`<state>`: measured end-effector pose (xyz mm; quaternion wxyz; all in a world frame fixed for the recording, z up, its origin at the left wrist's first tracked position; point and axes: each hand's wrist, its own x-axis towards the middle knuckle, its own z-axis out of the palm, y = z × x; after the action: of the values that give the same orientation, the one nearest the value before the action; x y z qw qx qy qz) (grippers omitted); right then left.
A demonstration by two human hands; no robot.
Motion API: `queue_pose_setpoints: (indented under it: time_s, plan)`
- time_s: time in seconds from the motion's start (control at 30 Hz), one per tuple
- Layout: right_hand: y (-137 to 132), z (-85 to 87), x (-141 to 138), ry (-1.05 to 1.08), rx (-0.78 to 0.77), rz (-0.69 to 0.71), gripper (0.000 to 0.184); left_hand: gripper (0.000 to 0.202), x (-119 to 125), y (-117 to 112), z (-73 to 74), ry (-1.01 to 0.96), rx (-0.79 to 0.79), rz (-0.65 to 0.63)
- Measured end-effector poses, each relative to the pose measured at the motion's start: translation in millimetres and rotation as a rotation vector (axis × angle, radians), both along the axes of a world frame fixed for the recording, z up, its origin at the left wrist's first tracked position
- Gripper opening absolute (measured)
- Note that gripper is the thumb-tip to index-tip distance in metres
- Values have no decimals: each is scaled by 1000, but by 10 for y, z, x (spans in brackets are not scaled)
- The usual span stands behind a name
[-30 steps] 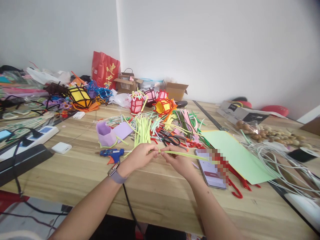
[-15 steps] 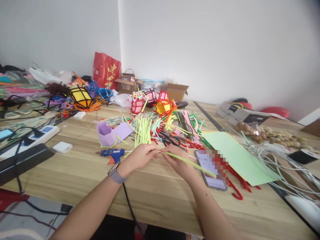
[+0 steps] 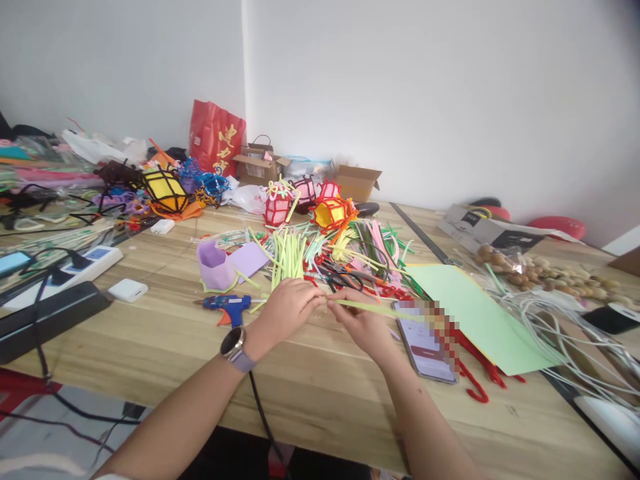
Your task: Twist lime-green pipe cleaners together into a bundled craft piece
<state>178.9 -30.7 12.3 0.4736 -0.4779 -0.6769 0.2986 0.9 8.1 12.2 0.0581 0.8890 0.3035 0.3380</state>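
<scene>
My left hand (image 3: 289, 308) and my right hand (image 3: 361, 323) meet over the wooden table (image 3: 165, 347), both pinched on a light green pipe cleaner (image 3: 380, 309). It runs to the right from my fingers, over the phone (image 3: 424, 343). A smartwatch (image 3: 233, 345) sits on my left wrist. Just behind my hands lies a pile of pipe cleaners (image 3: 320, 250) in green, pink and red, with black-handled scissors (image 3: 345, 280) among them. A blue glue gun (image 3: 226, 305) lies left of my left hand.
Small pipe-cleaner lanterns (image 3: 330, 212) and a yellow one (image 3: 165, 190) stand further back, near cardboard boxes (image 3: 356, 180) and a red bag (image 3: 215, 137). A light green sheet (image 3: 475, 313), white cords (image 3: 565, 340), purple foam pieces (image 3: 220, 263), a power strip (image 3: 75, 267).
The free end of the green pipe cleaner dipped down, then rose back to nearly level. My left wrist has turned, showing the watch face. Both hands stay pinched on it.
</scene>
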Motion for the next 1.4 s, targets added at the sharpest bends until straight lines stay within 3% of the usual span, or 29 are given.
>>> queue_pose_setpoints:
  time_s: [0.07, 0.13, 0.23, 0.33, 0.4, 0.47, 0.57, 0.63, 0.67, 0.73, 0.83, 0.93, 1.03, 1.1, 1.2, 1.27, 1.33, 1.4]
  plan:
    - [-8, -3, 51, -248, 246, 57, 14, 24, -20, 37, 24, -54, -190, -68]
    - [-6, -23, 84, -404, 354, 93, 19, 25, -45, 67, 46, -51, -364, -125]
    - [3, -70, 86, -487, 397, 63, 20, 22, -74, 87, 67, -17, -490, -113]
    - [4, -107, 24, -418, 350, 23, 15, 15, -71, 79, 60, -6, -426, -78]
    - [3, -119, -47, -235, 206, -56, 13, 14, -48, 53, 41, 15, -280, -45]
    - [8, -116, -118, 63, -60, -106, 19, 17, -14, 10, 17, 76, -66, 30]
    - [21, -83, -176, 471, -501, -25, 27, 20, 34, -59, -12, 200, 218, 100]
    - [23, -49, -166, 561, -620, 37, 28, 20, 51, -83, -23, 223, 284, 96]
    - [20, -33, -150, 535, -602, 42, 27, 20, 53, -84, -25, 206, 279, 99]
    - [9, -7, -101, 354, -414, -1, 23, 20, 47, -59, -29, 136, 195, 97]
    - [-13, 16, -27, -48, 20, -39, 12, 20, 20, 21, -33, 36, -49, -38]
    - [-30, 26, 0, -276, 221, 17, 13, 19, -8, 91, -33, 2, -211, -145]
    - [-32, 24, -22, -226, 138, -47, 13, 19, -14, 85, -28, 24, -125, -109]
    - [-19, 17, -37, -49, -88, -78, 19, 21, -5, 39, -23, 95, 28, -57]
    - [14, 7, -35, 254, -560, 36, 30, 22, 17, -43, -24, 209, 237, -2]
    - [27, 8, -24, 329, -692, 101, 33, 22, 27, -65, -29, 224, 284, 11]
    - [22, 13, -12, 252, -536, 49, 30, 22, 30, -48, -36, 186, 231, 30]
    - [6, 17, 3, 65, -202, -45, 22, 22, 24, 0, -40, 117, 107, 16]
